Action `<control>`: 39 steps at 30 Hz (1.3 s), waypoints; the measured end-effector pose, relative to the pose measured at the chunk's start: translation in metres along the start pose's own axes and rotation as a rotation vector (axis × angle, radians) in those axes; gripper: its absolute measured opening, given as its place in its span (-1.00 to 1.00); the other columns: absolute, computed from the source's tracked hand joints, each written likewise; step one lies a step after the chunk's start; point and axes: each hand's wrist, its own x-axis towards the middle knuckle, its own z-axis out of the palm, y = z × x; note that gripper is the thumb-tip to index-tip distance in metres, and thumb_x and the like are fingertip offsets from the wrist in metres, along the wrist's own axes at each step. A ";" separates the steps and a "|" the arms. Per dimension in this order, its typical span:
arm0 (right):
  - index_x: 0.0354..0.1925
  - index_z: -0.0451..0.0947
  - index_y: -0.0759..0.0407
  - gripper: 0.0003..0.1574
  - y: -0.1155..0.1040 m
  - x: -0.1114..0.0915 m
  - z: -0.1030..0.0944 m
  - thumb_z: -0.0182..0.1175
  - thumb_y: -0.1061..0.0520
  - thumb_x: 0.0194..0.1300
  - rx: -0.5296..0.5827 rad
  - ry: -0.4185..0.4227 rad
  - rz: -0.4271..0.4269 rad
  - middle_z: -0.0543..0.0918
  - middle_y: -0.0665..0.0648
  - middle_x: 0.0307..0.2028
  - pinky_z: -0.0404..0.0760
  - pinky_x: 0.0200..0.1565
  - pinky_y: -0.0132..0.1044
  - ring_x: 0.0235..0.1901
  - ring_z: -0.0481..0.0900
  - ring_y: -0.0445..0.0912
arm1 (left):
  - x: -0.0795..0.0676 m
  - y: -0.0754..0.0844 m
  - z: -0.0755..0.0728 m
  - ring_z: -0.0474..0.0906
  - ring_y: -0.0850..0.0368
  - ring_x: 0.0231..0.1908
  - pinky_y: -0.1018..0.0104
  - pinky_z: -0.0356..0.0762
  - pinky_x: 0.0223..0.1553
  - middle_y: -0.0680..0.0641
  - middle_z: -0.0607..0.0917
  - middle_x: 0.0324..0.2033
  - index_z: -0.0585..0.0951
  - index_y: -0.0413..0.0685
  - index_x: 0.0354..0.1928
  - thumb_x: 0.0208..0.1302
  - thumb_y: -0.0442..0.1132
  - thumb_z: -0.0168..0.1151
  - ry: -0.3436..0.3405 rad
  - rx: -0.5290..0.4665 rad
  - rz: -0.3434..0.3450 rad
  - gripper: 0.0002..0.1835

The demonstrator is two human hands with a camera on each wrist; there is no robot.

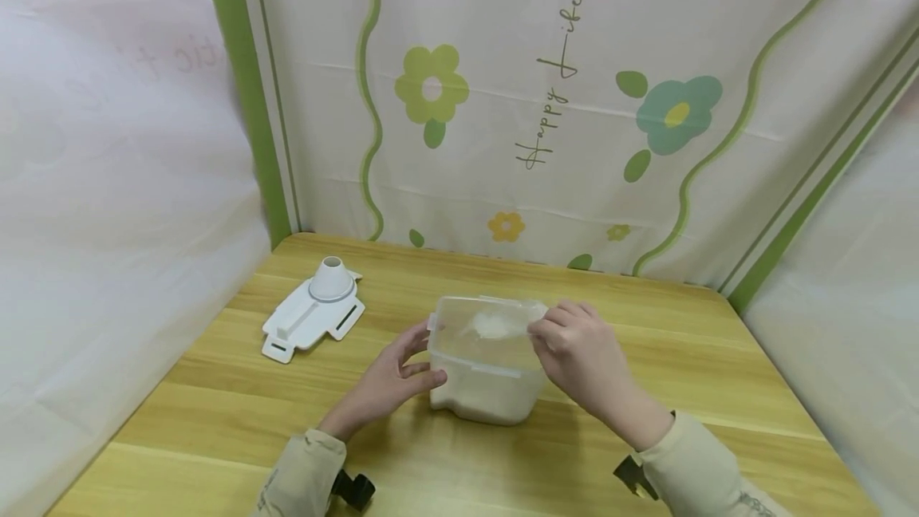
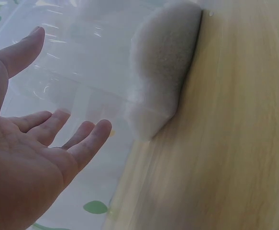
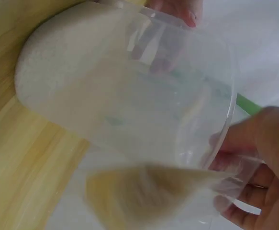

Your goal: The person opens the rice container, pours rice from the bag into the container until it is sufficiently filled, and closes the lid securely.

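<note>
A clear plastic container [image 1: 485,397] stands upright on the table, with white granular stuff [image 2: 168,52] in its lower part. Clear latch flaps show at its top edge, one of them a front flap [image 1: 495,371]. Beside the container's left wall, my left hand [image 1: 396,369] is spread, thumb toward the front and fingers along the side; its fingertips [image 2: 103,127] are not curled. At the right top edge, my right hand [image 1: 580,348] pinches a clear flap [image 3: 232,184]. A blurred golden-brown patch in the right wrist view, perhaps a reflection, is unclear.
A white plate-like piece [image 1: 309,329] with slotted tabs and a cone-shaped spout [image 1: 332,282] lies on the wooden table [image 1: 215,421], back left. A flower-printed curtain [image 1: 488,118] hangs behind the table; pale sheets flank both sides.
</note>
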 end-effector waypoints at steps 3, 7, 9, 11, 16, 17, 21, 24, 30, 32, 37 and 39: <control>-0.53 0.64 0.16 -0.91 0.004 -0.002 -0.001 0.31 0.32 -0.08 0.024 0.016 0.010 0.61 0.01 -0.56 0.49 -0.36 -0.16 -0.49 0.53 -0.08 | 0.000 0.000 0.000 0.16 -0.03 0.19 0.01 0.28 0.08 -0.01 0.24 0.23 0.12 0.09 0.33 0.11 -0.27 0.27 -0.001 0.004 0.000 -0.24; -0.53 0.65 0.11 -0.89 0.006 -0.003 -0.003 0.29 0.31 -0.06 0.004 -0.001 -0.012 0.63 -0.02 -0.56 0.49 -0.37 -0.19 -0.50 0.54 -0.09 | 0.000 0.000 -0.001 0.15 -0.06 0.19 0.02 0.28 0.08 -0.08 0.21 0.25 0.10 0.04 0.34 0.11 -0.27 0.26 -0.006 0.006 0.006 -0.22; -0.53 0.64 0.11 -0.89 0.005 -0.003 -0.003 0.27 0.31 -0.05 0.009 0.000 -0.017 0.62 -0.03 -0.56 0.49 -0.39 -0.20 -0.51 0.54 -0.09 | 0.000 0.000 -0.001 0.14 -0.08 0.20 0.02 0.28 0.08 -0.10 0.20 0.25 0.10 0.02 0.34 0.12 -0.26 0.26 -0.008 0.009 0.007 -0.22; -0.55 0.64 0.11 -0.87 0.005 -0.003 -0.003 0.25 0.33 -0.05 0.014 0.009 -0.016 0.61 -0.03 -0.58 0.49 -0.42 -0.21 -0.54 0.52 -0.10 | 0.000 0.000 -0.001 0.13 -0.09 0.20 0.02 0.27 0.08 -0.11 0.19 0.26 0.09 0.01 0.34 0.12 -0.26 0.26 -0.010 0.010 0.006 -0.22; -0.61 0.56 0.13 -0.79 0.004 0.001 -0.003 0.12 0.39 -0.05 -0.032 0.020 -0.074 0.50 -0.03 -0.68 0.47 -0.51 -0.25 -0.62 0.45 -0.10 | 0.000 -0.002 -0.001 0.12 -0.09 0.20 0.01 0.27 0.08 -0.12 0.19 0.26 0.08 -0.01 0.34 0.12 -0.27 0.26 -0.016 0.004 0.011 -0.21; -0.63 0.53 0.13 -0.79 0.003 0.003 -0.003 0.09 0.40 -0.06 -0.046 0.020 -0.088 0.47 -0.02 -0.70 0.47 -0.53 -0.25 -0.63 0.44 -0.10 | 0.000 -0.002 -0.001 0.12 -0.10 0.20 0.01 0.27 0.08 -0.13 0.19 0.26 0.08 -0.01 0.34 0.12 -0.27 0.26 -0.017 0.001 0.014 -0.22; -0.74 0.36 0.13 -0.71 -0.001 0.008 -0.004 0.02 0.43 -0.06 -0.115 0.003 -0.141 0.34 0.00 -0.77 0.45 -0.55 -0.26 -0.69 0.36 -0.09 | 0.000 -0.003 -0.001 0.14 -0.08 0.19 0.02 0.27 0.08 -0.11 0.22 0.24 0.11 0.01 0.33 0.12 -0.28 0.25 -0.010 -0.003 0.016 -0.24; -0.77 0.34 0.15 -0.70 -0.003 0.011 -0.004 0.02 0.43 -0.05 -0.149 -0.014 -0.169 0.35 0.03 -0.77 0.46 -0.53 -0.25 -0.70 0.36 -0.08 | 0.000 -0.003 -0.001 0.14 -0.08 0.19 0.04 0.28 0.08 -0.10 0.23 0.24 0.12 0.01 0.33 0.12 -0.28 0.26 0.000 -0.004 0.014 -0.24; -0.65 0.56 0.20 -0.80 0.002 0.014 -0.007 0.12 0.44 -0.11 -0.019 0.002 -0.125 0.48 0.04 -0.70 0.48 -0.54 -0.27 -0.66 0.42 -0.10 | -0.001 -0.002 0.000 0.16 -0.18 0.17 0.10 0.35 0.04 -0.18 0.21 0.24 0.11 0.00 0.33 0.12 -0.30 0.25 -0.006 -0.031 0.002 -0.24; -0.62 0.59 0.20 -0.79 0.005 0.015 -0.010 0.13 0.45 -0.14 0.007 0.011 -0.125 0.50 0.03 -0.68 0.49 -0.54 -0.27 -0.65 0.43 -0.11 | -0.001 -0.002 0.000 0.18 -0.19 0.16 0.11 0.36 0.03 -0.20 0.21 0.23 0.11 0.03 0.32 0.12 -0.30 0.25 -0.005 -0.038 -0.003 -0.24; -0.60 0.61 0.20 -0.76 0.011 0.019 -0.018 0.12 0.47 -0.21 0.030 0.005 -0.168 0.47 0.02 -0.68 0.49 -0.56 -0.28 -0.65 0.41 -0.12 | -0.001 -0.002 0.000 0.22 -0.16 0.14 0.16 0.39 0.00 -0.17 0.23 0.22 0.13 0.11 0.31 0.11 -0.28 0.26 0.003 -0.040 -0.023 -0.25; -0.60 0.61 0.20 -0.75 0.013 0.020 -0.022 0.12 0.48 -0.22 0.055 -0.007 -0.163 0.41 0.00 -0.71 0.45 -0.60 -0.33 -0.67 0.35 -0.15 | -0.001 -0.003 0.000 0.23 -0.16 0.13 0.16 0.40 0.00 -0.16 0.24 0.22 0.13 0.11 0.32 0.11 -0.28 0.26 0.003 -0.039 -0.024 -0.25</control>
